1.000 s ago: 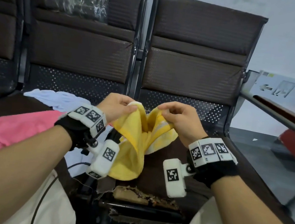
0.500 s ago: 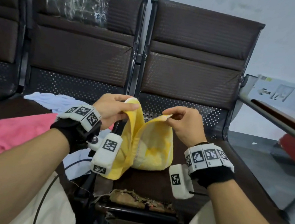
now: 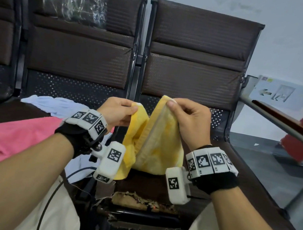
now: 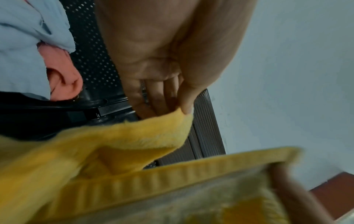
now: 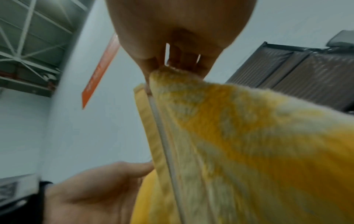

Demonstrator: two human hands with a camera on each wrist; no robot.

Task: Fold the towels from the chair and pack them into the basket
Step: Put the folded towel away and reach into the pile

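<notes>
Both hands hold up the yellow towel [image 3: 159, 144] over the right chair [image 3: 197, 63]. The left hand [image 3: 117, 111] pinches one corner. The right hand [image 3: 190, 119] pinches another. A pink towel [image 3: 10, 135] lies to the left.

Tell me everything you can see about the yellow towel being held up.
The yellow towel is fluffy terry cloth with paler patches and a ribbed hem. It hangs bunched, not spread flat, over the brown chair seat. The left hand pinches one top corner, the right hand another, held slightly higher. Its lower end droops to the seat.
</notes>
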